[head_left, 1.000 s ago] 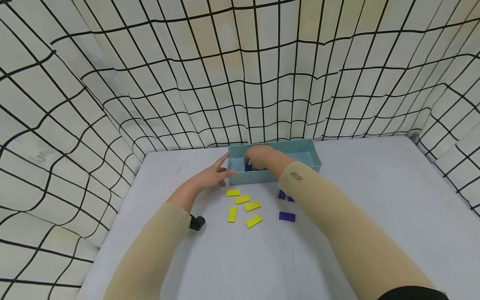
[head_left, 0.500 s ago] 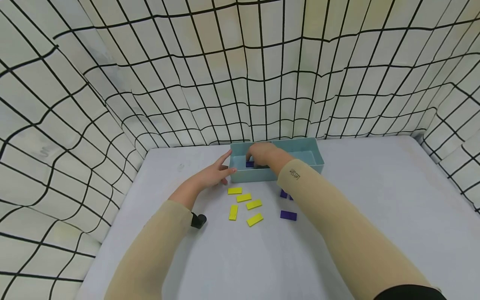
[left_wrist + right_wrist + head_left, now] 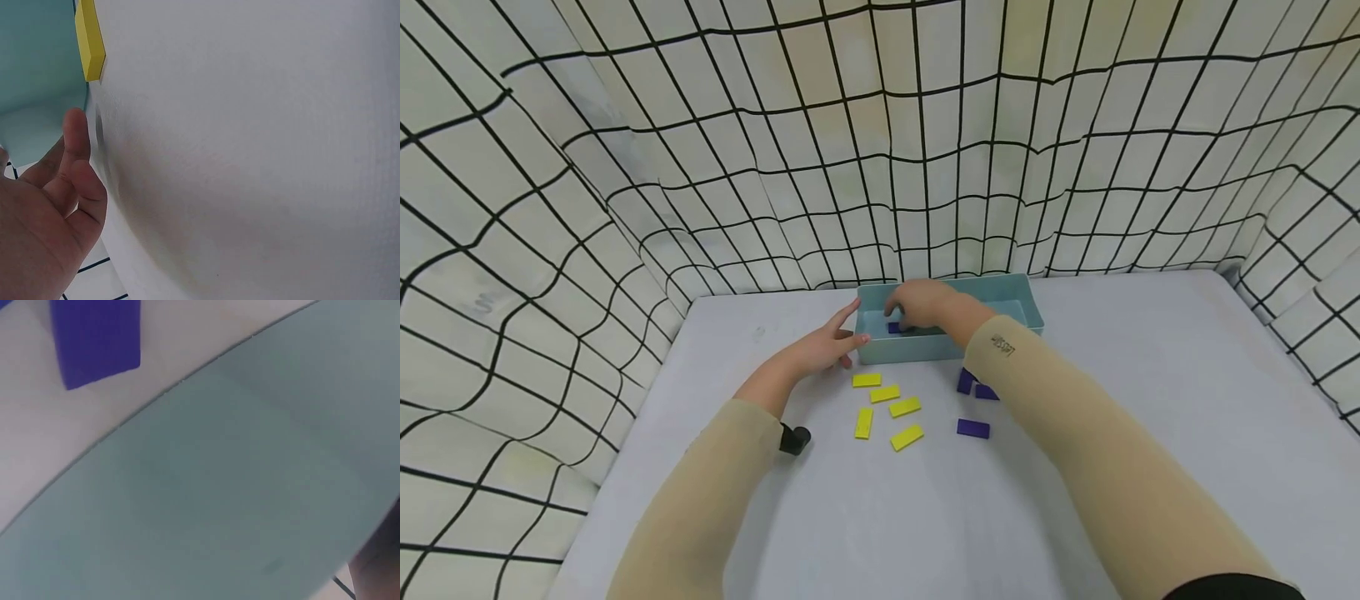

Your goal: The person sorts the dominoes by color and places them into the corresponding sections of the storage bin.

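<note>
In the head view, a light teal box (image 3: 917, 350) stands at the table's far edge. My left hand (image 3: 820, 348) is beside its left end, index finger and thumb spread, fingertips right at the rim. My right hand (image 3: 925, 302) reaches inside over the front wall, index finger and thumb apart. A purple block (image 3: 893, 327) lies in the box just below those fingertips. Several yellow blocks (image 3: 905, 407) are scattered on the table before the box. To their right lie purple blocks (image 3: 973, 428), some partly behind my right sleeve. The left wrist view shows my left fingers (image 3: 76, 134) beside the teal wall.
The white table (image 3: 865, 525) carries everything. Black netting (image 3: 917, 158) hangs in front of pale walls at the back and both sides. A small black device (image 3: 794, 440) sits at my left wrist. In the right wrist view, the box wall (image 3: 187, 487) takes up most of the picture.
My right hand's index finger and thumb have spread apart, leaving the purple block lying in the box. The right forearm has shifted slightly, uncovering more of the purple blocks. My left hand stays put.
</note>
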